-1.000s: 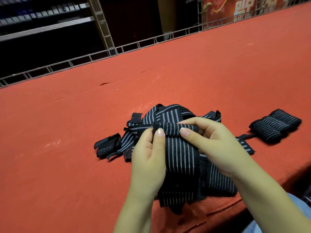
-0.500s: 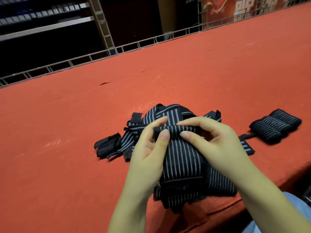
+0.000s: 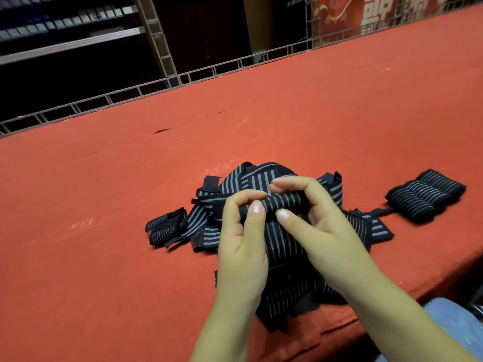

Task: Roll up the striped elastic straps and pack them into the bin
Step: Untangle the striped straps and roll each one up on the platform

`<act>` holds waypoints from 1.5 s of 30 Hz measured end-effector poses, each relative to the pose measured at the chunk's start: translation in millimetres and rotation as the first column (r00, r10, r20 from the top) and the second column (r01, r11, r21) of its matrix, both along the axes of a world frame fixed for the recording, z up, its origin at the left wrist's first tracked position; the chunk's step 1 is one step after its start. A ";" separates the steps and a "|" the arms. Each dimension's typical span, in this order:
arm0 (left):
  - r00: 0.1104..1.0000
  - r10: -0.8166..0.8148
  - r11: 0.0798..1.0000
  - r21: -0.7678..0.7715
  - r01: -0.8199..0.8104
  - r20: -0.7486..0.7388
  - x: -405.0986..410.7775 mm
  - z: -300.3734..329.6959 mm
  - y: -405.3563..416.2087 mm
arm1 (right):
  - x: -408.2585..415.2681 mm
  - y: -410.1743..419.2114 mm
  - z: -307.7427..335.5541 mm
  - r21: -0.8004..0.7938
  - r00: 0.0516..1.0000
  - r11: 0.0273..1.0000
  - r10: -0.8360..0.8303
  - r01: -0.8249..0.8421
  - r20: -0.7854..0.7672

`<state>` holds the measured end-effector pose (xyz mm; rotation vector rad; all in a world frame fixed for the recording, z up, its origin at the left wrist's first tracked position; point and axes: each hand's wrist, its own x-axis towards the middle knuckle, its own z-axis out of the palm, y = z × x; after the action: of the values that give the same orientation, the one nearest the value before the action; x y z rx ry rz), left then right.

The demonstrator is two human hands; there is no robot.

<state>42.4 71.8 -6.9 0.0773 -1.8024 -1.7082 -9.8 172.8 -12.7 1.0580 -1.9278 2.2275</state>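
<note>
Red felt covers the bench [image 3: 104, 231]. Both hands, left [image 3: 241, 244] and right [image 3: 321, 231], pinch a strap [image 3: 283, 201] just begun rolling, above a loose pile [image 3: 251, 184]. Finished rolls [image 3: 424, 195] lie right, more [image 3: 166, 226] left. No bin is visible; most work remains.

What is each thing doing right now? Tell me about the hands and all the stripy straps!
left hand: pinching the strap's rolled end
right hand: pinching the same roll
strap being rolled: top end rolled, rest hanging flat
loose strap pile: tangled, unrolled
rolled straps on the right: rolled, lying side by side
rolled straps on the left: rolled, beside the pile
red table: holding everything
</note>
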 end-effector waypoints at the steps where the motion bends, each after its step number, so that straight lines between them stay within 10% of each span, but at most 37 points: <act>1: 1.000 -0.009 1.000 -0.013 0.009 0.014 1.5 -0.2 -1.9 | 0.0 1.3 0.8 -0.043 0.998 0.999 0.035 -0.032 0.054; 9: 0.995 -0.095 0.980 -0.171 0.099 0.030 3.6 -3.9 -11.5 | -7.3 5.0 3.2 -0.061 0.928 0.992 0.126 -0.111 0.350; 32: 0.994 0.033 0.997 0.060 -0.039 0.101 -5.2 6.1 -8.7 | -16.3 1.6 9.5 0.061 0.991 0.992 -0.102 0.108 -0.092; 45: 0.993 0.099 0.989 0.108 -0.105 0.057 -7.4 1.0 -13.3 | -19.9 16.2 11.2 0.133 0.945 0.961 0.204 -0.243 0.255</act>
<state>35.1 58.5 -5.8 0.2589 -1.7093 -1.7462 -29.7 189.1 -1.5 1.1271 -2.2234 2.4533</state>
